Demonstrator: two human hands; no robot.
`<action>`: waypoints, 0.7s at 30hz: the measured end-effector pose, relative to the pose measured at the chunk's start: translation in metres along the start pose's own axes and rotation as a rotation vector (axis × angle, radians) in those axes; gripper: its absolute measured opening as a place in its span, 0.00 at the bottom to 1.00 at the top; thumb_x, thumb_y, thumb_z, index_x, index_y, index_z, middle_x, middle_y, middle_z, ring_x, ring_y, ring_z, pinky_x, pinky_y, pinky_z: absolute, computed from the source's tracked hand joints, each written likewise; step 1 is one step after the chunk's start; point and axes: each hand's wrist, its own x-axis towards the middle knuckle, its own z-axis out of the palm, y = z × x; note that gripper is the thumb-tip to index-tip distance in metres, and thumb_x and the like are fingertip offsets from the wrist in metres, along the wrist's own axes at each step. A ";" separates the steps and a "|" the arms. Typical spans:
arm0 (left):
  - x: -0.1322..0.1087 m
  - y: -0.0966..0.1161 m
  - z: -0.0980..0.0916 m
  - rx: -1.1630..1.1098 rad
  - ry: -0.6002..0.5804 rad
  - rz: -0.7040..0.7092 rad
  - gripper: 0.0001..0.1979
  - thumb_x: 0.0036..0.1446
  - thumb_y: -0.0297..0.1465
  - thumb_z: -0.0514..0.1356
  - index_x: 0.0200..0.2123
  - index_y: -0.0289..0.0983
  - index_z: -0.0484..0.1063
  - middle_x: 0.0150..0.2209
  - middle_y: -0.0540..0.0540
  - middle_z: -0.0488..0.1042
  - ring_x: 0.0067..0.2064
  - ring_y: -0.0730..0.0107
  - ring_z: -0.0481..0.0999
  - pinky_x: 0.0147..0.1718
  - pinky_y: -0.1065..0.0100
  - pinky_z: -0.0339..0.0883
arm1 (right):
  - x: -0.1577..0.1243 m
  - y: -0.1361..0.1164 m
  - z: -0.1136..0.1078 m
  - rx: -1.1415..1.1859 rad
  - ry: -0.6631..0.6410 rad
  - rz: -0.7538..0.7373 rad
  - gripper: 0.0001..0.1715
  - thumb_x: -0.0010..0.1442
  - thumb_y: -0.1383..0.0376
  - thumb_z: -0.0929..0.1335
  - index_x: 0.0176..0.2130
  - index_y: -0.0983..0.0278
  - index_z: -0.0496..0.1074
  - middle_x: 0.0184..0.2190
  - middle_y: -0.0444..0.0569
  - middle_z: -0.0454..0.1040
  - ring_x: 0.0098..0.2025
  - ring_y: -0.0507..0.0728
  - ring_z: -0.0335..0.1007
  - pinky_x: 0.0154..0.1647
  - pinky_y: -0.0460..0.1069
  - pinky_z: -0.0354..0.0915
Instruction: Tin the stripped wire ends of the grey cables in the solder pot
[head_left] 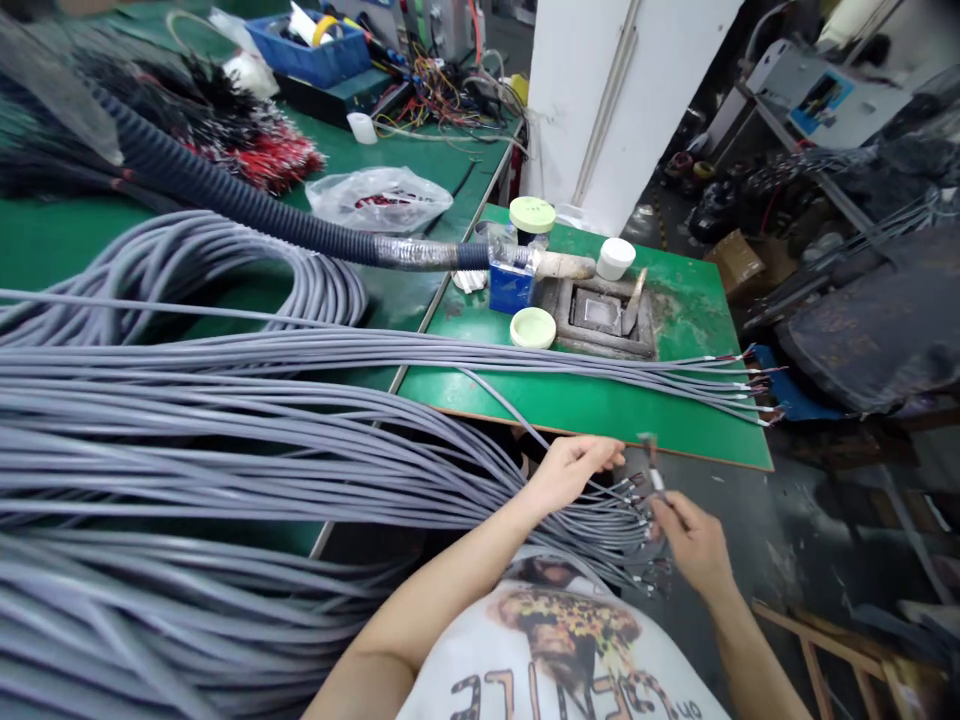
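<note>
Two hands were at the stripped ends of the grey sheathed cables [592,525]. Left hand [571,472] lay open, fingers spread; right hand [694,540] pinched a metal-tipped lead [655,478]. Fanned ends kept leads separate.

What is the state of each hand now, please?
Left hand: open, touching grey cables.
Right hand: closed, pinching a small cable end, hard to see.

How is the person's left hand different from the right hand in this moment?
The left hand lies forward, near the edge of the green board; the right hand sits lower. The left hand stretches out open; the right hand pinches a small pale-tipped piece. Both hands are bare, beside the ends of the grey cables.
</note>
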 end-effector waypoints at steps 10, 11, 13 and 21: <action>0.094 0.016 -0.044 1.345 0.364 0.389 0.08 0.57 0.32 0.59 0.40 0.39 0.74 0.40 0.41 0.73 0.46 0.55 0.66 0.41 0.58 0.56 | -0.017 0.027 0.004 0.244 -0.478 0.134 0.18 0.62 0.56 0.62 0.41 0.64 0.75 0.24 0.46 0.76 0.25 0.54 0.72 0.28 0.47 0.65; 0.097 0.017 -0.043 1.360 0.364 0.394 0.07 0.58 0.32 0.59 0.39 0.39 0.74 0.39 0.41 0.72 0.45 0.56 0.66 0.41 0.58 0.55 | -0.011 0.014 0.014 0.336 -0.537 0.126 0.18 0.63 0.57 0.62 0.42 0.65 0.74 0.26 0.47 0.77 0.26 0.53 0.72 0.28 0.47 0.66; 0.095 0.021 -0.039 1.341 0.355 0.434 0.07 0.60 0.33 0.57 0.38 0.39 0.73 0.39 0.42 0.73 0.44 0.57 0.66 0.40 0.60 0.55 | 0.006 -0.010 0.031 0.508 -0.630 0.096 0.19 0.63 0.57 0.62 0.45 0.67 0.73 0.29 0.49 0.77 0.26 0.52 0.73 0.27 0.46 0.65; 0.038 0.050 -0.016 1.023 0.337 0.597 0.10 0.63 0.35 0.53 0.41 0.37 0.71 0.40 0.43 0.75 0.42 0.64 0.69 0.41 0.63 0.58 | 0.105 -0.047 -0.019 1.225 0.157 -0.003 0.23 0.64 0.54 0.59 0.56 0.59 0.62 0.43 0.51 0.76 0.20 0.47 0.64 0.19 0.43 0.61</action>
